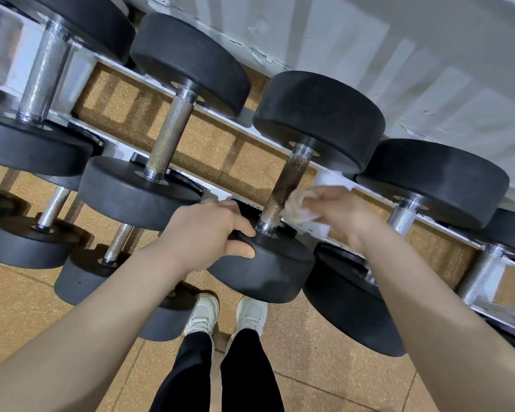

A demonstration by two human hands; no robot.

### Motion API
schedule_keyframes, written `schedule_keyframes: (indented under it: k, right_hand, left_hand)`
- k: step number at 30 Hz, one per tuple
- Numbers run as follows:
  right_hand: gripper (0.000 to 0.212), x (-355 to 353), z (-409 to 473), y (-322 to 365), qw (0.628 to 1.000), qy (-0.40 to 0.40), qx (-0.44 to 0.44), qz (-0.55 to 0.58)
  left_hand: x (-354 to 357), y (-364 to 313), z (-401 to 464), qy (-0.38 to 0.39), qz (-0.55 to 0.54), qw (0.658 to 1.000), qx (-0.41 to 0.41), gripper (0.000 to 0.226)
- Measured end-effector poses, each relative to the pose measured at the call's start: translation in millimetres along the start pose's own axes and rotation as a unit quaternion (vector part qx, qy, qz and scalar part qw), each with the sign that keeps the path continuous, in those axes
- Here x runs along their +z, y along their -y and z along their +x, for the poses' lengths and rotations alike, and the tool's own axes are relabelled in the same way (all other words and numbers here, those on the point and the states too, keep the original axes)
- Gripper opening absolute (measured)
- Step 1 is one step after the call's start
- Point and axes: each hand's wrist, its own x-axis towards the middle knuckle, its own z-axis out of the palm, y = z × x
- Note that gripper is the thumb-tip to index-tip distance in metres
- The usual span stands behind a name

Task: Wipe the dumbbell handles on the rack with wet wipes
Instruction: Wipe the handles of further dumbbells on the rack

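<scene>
A black dumbbell lies across the white rack (107,66), its knurled handle (286,185) darkened and rusty-looking. My left hand (208,230) grips the rim of its near weight head (268,269), thumb on the side. My right hand (342,212) holds a crumpled, yellow-stained wet wipe (298,206) against the right side of the handle's lower part; this hand is slightly blurred. The far head (318,120) rests on the rack's rear rail.
More dumbbells flank it: one with a brownish handle (170,135) to the left, one with a shiny handle (405,215) to the right, others on a lower tier (54,206). A white wall runs behind. My white shoes (226,316) stand on tan flooring.
</scene>
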Motion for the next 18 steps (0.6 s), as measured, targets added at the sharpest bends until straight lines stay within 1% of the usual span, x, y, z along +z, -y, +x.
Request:
schedule_keyframes:
  k: [1, 2, 3, 4, 5, 6, 7, 9, 10, 12, 13, 15, 17, 18]
  right_hand:
    - [0.019, -1, 2, 5, 0.997, -0.037, -0.055, -0.025]
    - [0.020, 1, 4, 11, 0.987, -0.077, -0.118, -0.082]
    - [0.021, 6, 4, 16, 0.961, -0.117, -0.174, -0.179]
    - [0.024, 13, 3, 21, 0.913, -0.167, -0.222, -0.298]
    - [0.032, 19, 5, 22, 0.853, -0.203, -0.268, -0.400]
    - [0.039, 22, 7, 20, 0.806, -0.208, -0.305, -0.462]
    - [0.044, 24, 11, 17, 0.768, -0.213, -0.340, -0.500]
    - [0.051, 23, 25, 10, 0.742, -0.187, -0.355, -0.537]
    - [0.051, 22, 30, 9, 0.736, -0.171, -0.346, -0.556]
    - [0.046, 20, 34, 7, 0.722, -0.152, -0.336, -0.585]
    - [0.040, 21, 34, 5, 0.717, -0.128, -0.334, -0.598]
    - [0.038, 25, 24, -9, 0.697, -0.069, -0.367, -0.612]
    - [0.043, 25, 13, -14, 0.671, -0.016, -0.408, -0.619]
    - [0.044, 23, 15, -11, 0.648, 0.004, -0.425, -0.632]
  left_hand:
    - [-1, 0, 1, 0.001, -0.001, 1.000, 0.000, 0.041]
    - [-1, 0, 1, 0.002, -0.002, 1.000, -0.001, 0.041]
    - [-2, 0, 1, 0.002, -0.002, 1.000, -0.002, 0.040]
    - [-2, 1, 1, 0.004, -0.005, 1.000, -0.004, 0.040]
    - [-2, 1, 1, 0.004, -0.006, 1.000, -0.006, 0.040]
    - [-1, 1, 1, 0.003, -0.006, 1.000, -0.005, 0.040]
    - [0, 1, 0, 0.001, -0.004, 1.000, -0.004, 0.041]
    - [2, 0, -1, -0.001, -0.005, 1.000, -0.004, 0.041]
    - [3, 0, -1, -0.003, -0.005, 1.000, -0.003, 0.041]
    - [5, 1, -1, -0.011, -0.008, 1.000, 0.001, 0.040]
    - [5, 2, -1, -0.013, -0.009, 1.000, 0.004, 0.040]
    - [6, 2, -3, -0.019, -0.013, 1.000, 0.004, 0.039]
    - [5, 3, -3, -0.018, -0.011, 1.000, 0.005, 0.040]
    - [5, 3, -2, -0.017, -0.009, 1.000, 0.007, 0.040]
